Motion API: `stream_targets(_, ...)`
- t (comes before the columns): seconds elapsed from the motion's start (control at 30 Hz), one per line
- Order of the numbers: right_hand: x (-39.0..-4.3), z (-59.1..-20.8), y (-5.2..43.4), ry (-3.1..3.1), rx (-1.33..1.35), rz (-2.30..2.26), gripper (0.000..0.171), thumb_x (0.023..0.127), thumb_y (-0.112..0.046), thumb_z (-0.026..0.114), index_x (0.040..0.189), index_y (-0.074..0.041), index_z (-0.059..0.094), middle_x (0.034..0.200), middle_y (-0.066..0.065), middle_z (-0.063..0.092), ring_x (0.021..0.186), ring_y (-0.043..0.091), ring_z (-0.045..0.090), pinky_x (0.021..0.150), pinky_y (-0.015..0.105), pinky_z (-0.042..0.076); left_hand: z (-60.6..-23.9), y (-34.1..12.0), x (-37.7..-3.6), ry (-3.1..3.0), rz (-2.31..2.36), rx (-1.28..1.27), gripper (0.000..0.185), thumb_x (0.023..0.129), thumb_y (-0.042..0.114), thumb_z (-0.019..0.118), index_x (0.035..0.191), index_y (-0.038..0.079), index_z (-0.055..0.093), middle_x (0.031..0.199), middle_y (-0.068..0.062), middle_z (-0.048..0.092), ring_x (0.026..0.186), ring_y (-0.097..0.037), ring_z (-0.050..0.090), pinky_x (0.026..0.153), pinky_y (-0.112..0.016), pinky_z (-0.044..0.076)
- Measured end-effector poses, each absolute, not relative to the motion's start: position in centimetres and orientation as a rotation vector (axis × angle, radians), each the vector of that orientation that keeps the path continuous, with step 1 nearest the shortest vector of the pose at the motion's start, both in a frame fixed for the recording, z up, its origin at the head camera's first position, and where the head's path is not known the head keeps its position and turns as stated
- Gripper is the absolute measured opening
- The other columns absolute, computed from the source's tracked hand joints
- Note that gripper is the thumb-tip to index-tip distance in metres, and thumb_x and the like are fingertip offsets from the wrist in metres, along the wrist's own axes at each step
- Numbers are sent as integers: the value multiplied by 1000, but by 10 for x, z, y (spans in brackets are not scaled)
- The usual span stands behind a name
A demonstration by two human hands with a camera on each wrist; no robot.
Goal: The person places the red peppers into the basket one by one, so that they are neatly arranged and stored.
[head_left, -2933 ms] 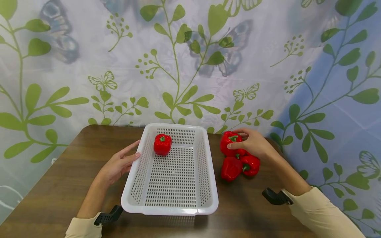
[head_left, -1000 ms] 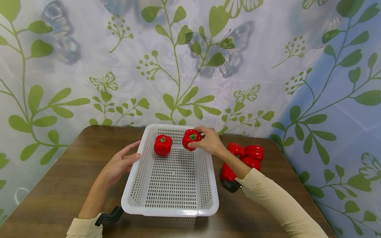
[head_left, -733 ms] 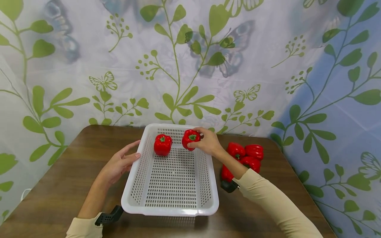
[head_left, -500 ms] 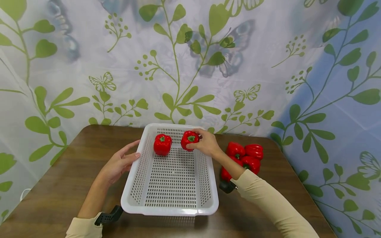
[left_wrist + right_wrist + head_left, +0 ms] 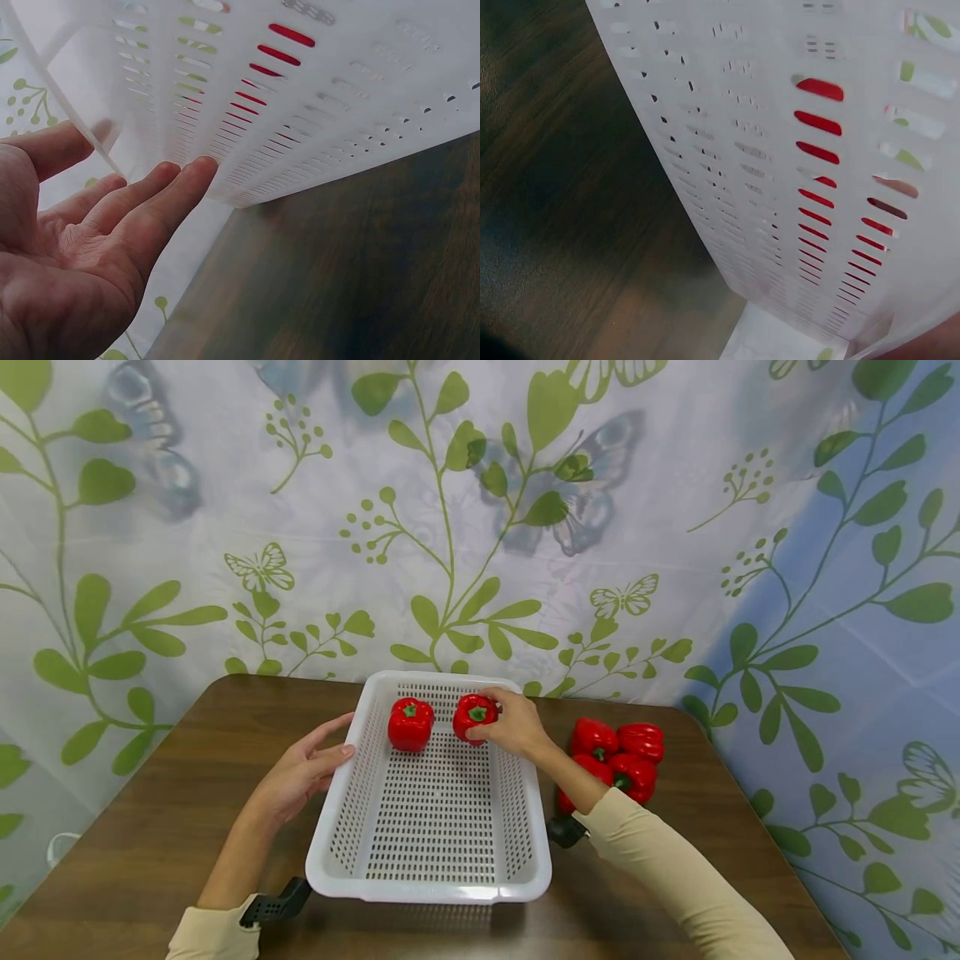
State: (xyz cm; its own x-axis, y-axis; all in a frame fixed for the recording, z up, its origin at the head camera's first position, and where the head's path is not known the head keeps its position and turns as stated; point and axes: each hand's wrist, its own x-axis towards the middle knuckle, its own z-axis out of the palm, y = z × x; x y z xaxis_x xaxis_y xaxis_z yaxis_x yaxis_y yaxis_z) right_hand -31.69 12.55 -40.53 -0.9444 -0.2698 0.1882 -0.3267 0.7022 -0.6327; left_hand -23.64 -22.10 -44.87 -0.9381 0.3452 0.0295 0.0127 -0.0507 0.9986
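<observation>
Red and glossy, the pepper point(image 5: 474, 718) that our right hand point(image 5: 512, 725) grips sits inside the white basket point(image 5: 429, 885), near its far right corner, with our fingers curled round its right side. Its green stem points up and a little toward us, so its long axis stands close to upright. We cannot tell whether it rests on the basket floor or hangs just above it.

Just to its left, near the middle of the basket's far end, a second pepper point(image 5: 409, 724) stands upright on the perforated floor, stem up, a small gap apart from the held one. These two are all the basket holds.

The basket is a long rectangle with slotted walls, its long axis running from the near edge of the wooden table point(image 5: 165, 827) toward the far edge.

Our left hand point(image 5: 300, 770) lies with straight, relaxed fingers against the outside of the basket's left wall; in the left wrist view the fingertips point(image 5: 191, 176) touch the slotted plastic and grasp nothing.

On the table, just right of the basket and near the far right corner, a cluster of red peppers point(image 5: 617, 758) lies bunched together, touching one another.
</observation>
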Motion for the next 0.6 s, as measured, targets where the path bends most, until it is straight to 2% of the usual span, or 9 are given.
stream_targets(0.07,-317,-405,125,-2831,517,1039,66,78,-26,85,137,-9,62,127,8,69,108,26,65,89,42,58,-449,-220,-236,1989,2088,391,64,105,15,54,161,12,23,124,-14,72,102,-32,75,81,-46,63)
stream_targets(0.2,-317,-406,125,-2847,574,917,65,78,-29,86,136,-10,63,127,7,70,116,27,63,104,50,45,-450,-218,-231,2000,2087,381,64,105,16,54,161,12,23,125,-13,71,102,-32,75,81,-47,63)
stream_targets(0.3,-317,-410,125,-2850,615,795,64,78,-33,86,134,-12,64,124,5,72,117,26,63,101,52,39,-451,-216,-228,2006,2088,367,63,105,17,54,161,13,24,126,-15,71,103,-32,75,81,-48,63)
stream_targets(0.43,-315,-416,126,-2845,643,677,64,78,-36,87,134,-15,65,116,3,74,111,24,65,92,47,39,-452,-213,-223,2010,2090,363,63,105,18,54,161,14,24,128,-17,69,104,-34,74,82,-49,62)
stream_targets(0.6,-309,-417,128,-2848,646,649,64,78,-35,86,134,-15,65,113,3,75,112,26,62,93,46,38,-452,-209,-216,2017,2093,363,63,106,18,54,161,14,23,130,-20,68,104,-34,74,82,-49,62)
